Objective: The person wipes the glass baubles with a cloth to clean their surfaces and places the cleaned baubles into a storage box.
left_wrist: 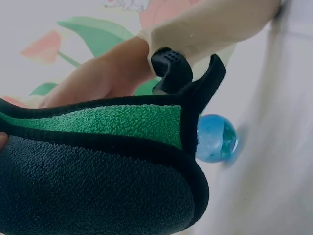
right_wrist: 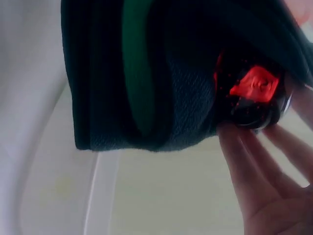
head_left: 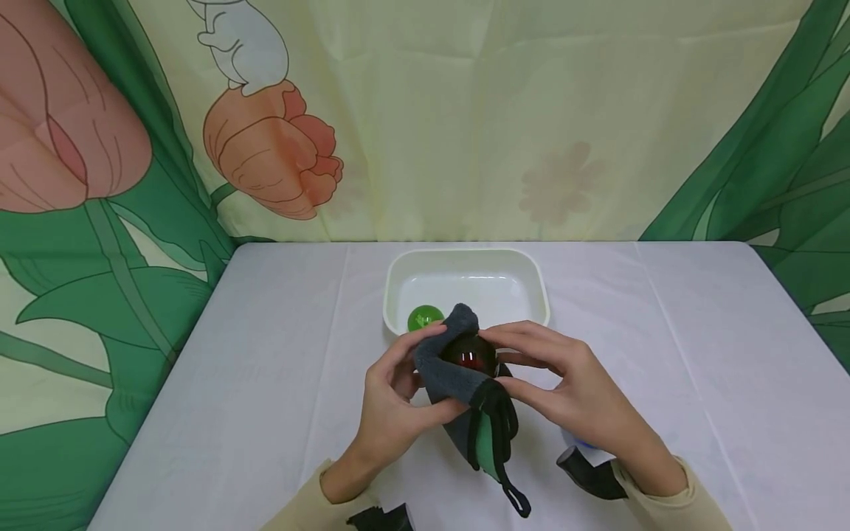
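Printed tulips and broad green leaves fill the backdrop (head_left: 478, 110), and below it runs a table (head_left: 199, 405) covered in white. Far side, centre: a white tray (head_left: 491, 291), with a green ball (head_left: 425, 317) sitting in its near left corner. Now to the middle of the action, just in front of that tray! Up off the table, between both hands, it's a dark ball (head_left: 471, 354) with bright red glints, nestled in a folded blue-grey cloth (head_left: 441, 376). Black edging on that cloth, a green inner face peeking out of the fold, a black loop dangling at the lower end. Left hand (head_left: 398, 405) has the cloth gripped, fingers up top, thumb well apart from them and pressing lower down. Right hand (head_left: 564, 376) comes in from the other side, fingertips clamped on the ball; whether its thumb meets the ball or the cloth's edge is hard to tell. And beyond the cloth in the left wrist view, a blue ball (left_wrist: 215, 138) rests on the table, near the right forearm.
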Demonstrator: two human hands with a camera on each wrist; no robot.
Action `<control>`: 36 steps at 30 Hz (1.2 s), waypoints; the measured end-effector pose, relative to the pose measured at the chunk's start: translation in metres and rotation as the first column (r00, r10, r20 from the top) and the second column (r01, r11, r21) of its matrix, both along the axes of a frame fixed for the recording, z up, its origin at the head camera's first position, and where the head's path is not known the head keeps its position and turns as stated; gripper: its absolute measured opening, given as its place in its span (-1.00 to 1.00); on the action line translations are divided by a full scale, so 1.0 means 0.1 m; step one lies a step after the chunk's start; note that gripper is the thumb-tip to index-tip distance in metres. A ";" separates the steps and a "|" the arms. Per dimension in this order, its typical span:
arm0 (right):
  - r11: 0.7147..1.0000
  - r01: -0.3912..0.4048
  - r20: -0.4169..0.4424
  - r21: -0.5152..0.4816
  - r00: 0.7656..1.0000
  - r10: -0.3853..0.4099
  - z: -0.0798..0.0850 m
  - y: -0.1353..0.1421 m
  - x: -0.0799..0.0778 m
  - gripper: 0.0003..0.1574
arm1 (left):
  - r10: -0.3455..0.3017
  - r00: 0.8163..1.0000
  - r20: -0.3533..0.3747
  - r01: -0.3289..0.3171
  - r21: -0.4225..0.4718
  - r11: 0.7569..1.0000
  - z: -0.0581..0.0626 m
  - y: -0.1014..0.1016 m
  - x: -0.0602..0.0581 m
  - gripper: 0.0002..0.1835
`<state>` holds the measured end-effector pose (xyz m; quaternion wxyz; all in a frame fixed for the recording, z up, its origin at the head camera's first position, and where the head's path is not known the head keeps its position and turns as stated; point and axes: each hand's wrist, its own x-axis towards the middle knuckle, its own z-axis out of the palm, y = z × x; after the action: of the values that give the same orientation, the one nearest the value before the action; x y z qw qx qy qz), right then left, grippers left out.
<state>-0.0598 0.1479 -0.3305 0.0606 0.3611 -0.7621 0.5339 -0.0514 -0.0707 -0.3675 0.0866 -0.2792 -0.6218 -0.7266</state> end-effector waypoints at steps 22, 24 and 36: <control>0.999 0.009 -0.043 0.037 0.999 -0.007 -0.03 0.03 -0.01 -0.18 | 0.000 1.000 0.012 0.001 -0.014 1.000 0.00 0.00 0.00 -0.29; 0.999 0.005 -0.035 0.047 0.999 -0.004 -0.02 0.03 -0.01 -0.19 | 0.002 1.000 0.023 -0.001 -0.011 1.000 0.00 0.00 0.00 -0.29; 0.991 0.000 -0.177 0.135 0.984 0.024 0.01 0.03 -0.02 -0.26 | 0.007 1.000 0.024 -0.007 0.002 1.000 -0.01 0.01 0.00 -0.29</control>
<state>-0.0615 0.1511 -0.3291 0.1009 0.4153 -0.7856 0.4474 -0.0513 -0.0694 -0.3682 0.0823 -0.2683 -0.6229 -0.7302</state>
